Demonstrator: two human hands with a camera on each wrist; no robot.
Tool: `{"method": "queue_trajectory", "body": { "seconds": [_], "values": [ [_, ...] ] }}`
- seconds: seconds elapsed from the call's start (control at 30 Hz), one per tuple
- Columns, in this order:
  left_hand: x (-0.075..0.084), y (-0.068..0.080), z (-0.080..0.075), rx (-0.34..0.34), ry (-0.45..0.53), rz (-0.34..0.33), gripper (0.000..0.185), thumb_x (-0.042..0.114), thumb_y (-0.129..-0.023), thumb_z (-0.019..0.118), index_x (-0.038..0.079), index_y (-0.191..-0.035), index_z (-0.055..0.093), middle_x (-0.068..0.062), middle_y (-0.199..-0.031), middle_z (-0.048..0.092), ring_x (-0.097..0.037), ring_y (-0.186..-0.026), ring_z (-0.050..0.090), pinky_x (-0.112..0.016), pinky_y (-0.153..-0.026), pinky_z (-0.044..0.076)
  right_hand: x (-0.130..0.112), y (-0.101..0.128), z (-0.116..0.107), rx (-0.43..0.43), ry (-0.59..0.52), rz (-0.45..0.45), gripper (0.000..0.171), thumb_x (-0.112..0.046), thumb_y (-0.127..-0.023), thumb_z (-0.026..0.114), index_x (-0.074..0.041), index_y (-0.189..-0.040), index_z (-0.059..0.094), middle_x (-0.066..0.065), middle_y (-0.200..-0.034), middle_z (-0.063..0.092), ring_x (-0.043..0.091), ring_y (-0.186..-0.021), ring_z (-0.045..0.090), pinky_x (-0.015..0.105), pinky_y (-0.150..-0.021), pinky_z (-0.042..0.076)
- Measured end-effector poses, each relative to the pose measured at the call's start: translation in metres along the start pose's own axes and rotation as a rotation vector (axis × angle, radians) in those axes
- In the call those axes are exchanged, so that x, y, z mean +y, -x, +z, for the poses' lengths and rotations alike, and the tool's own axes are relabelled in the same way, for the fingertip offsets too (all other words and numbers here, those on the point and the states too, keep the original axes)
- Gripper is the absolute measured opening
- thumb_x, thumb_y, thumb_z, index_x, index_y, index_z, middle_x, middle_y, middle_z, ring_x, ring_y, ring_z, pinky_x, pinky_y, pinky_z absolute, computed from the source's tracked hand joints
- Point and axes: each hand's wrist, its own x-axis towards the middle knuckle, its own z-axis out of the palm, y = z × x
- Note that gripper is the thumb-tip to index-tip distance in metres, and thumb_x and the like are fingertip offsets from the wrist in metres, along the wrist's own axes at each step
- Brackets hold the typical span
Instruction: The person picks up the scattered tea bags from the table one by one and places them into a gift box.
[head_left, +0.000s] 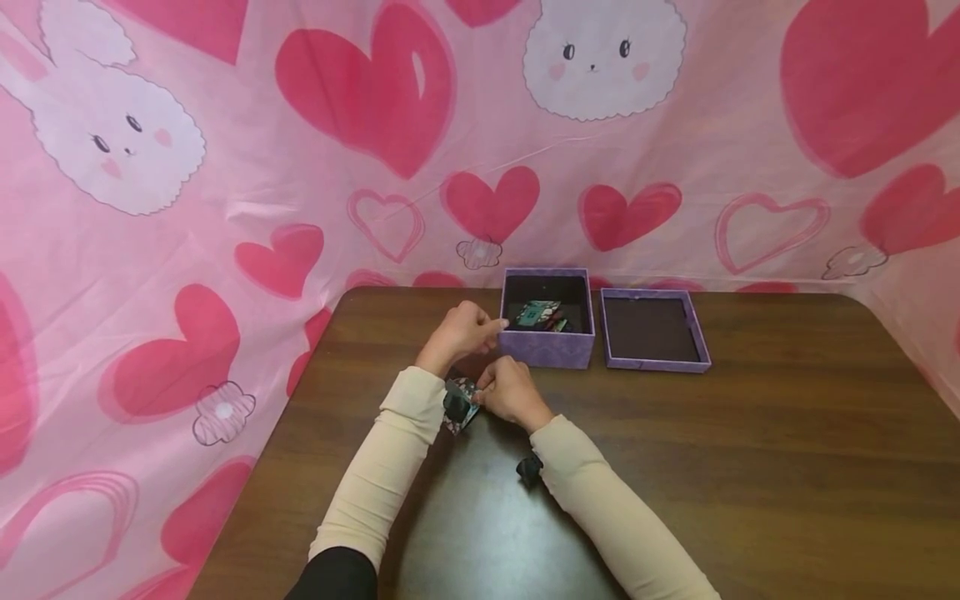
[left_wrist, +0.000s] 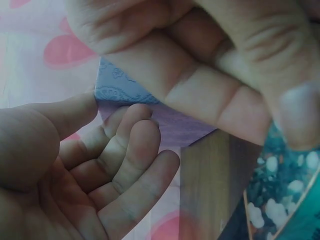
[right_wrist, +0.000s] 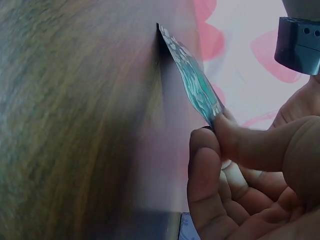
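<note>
A purple box (head_left: 551,352) with a dark inside stands open near the table's back edge. Several patterned flat pieces (head_left: 538,313) lie in it. My left hand (head_left: 463,332) holds the box's front left corner between thumb and fingers, which the left wrist view shows up close. Just in front of the box, my right hand (head_left: 516,392) pinches a thin teal card (right_wrist: 194,82) with white floral patches by one end, thumb on one face. The card hangs tilted above the table, partly hidden in the head view by the left wrist's black camera.
To the right of the box lies its purple-rimmed lid (head_left: 651,329), dark inside facing up. Both stand on a brown wooden table (head_left: 787,467). A pink curtain (head_left: 480,125) with hearts and rabbits hangs behind and to the left.
</note>
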Motion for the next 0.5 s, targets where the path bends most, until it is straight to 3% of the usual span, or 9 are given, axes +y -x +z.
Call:
{"method": "queue_trajectory", "body": {
  "seconds": [0.2, 0.5],
  "values": [
    [0.002, -0.001, -0.001, 0.007, -0.005, 0.010, 0.036, 0.030, -0.099, 0.068, -0.001, -0.081, 0.074, -0.009, -0.069, 0.070, -0.025, -0.067, 0.072, -0.030, -0.062, 0.057, 0.004, -0.001, -0.002, 0.010, -0.050, -0.014, 0.016, 0.003, -0.083, 0.071, -0.006, -0.071, 0.074, -0.007, -0.049, 0.058, 0.012, -0.052, 0.059, 0.028, -0.057, 0.049],
    [0.001, 0.002, 0.000, 0.006, -0.003, 0.000, 0.035, 0.029, -0.098, 0.068, -0.001, -0.080, 0.074, -0.009, -0.070, 0.070, -0.034, -0.075, 0.073, -0.033, -0.064, 0.058, 0.008, 0.000, -0.011, 0.002, -0.071, 0.027, 0.017, 0.002, -0.087, 0.070, -0.007, -0.073, 0.074, -0.005, -0.051, 0.060, 0.010, -0.049, 0.060, 0.025, -0.052, 0.046]
  ]
}}
